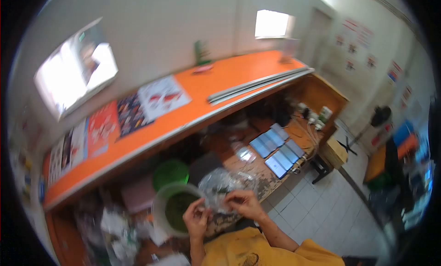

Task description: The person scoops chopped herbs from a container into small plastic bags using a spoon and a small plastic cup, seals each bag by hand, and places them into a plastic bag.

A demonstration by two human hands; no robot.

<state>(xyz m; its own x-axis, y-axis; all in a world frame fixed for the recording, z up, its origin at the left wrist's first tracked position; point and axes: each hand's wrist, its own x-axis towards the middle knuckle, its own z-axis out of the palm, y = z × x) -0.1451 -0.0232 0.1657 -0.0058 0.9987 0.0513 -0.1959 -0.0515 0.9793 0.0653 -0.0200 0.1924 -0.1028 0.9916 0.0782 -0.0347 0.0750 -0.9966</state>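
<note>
My left hand (196,218) is closed in a pinch beside the near rim of a translucent tub (158,215). Green material (178,210) lies inside this tub. My right hand (245,204) is also pinched, at the edge of crumpled clear plastic (213,179) that looks like a bag. What sits between the fingertips of either hand is too small and blurred to make out. A small dark green bit shows on or in the plastic. Behind the tub stands a bright green basin (170,173).
Several lit phones (278,149) lie on the worn wooden bench to the right, near plugs and cables (312,117). An orange shelf (202,89) above holds printed sheets (163,98) and metal strips (257,87). Plastic bags (117,229) are heaped at left.
</note>
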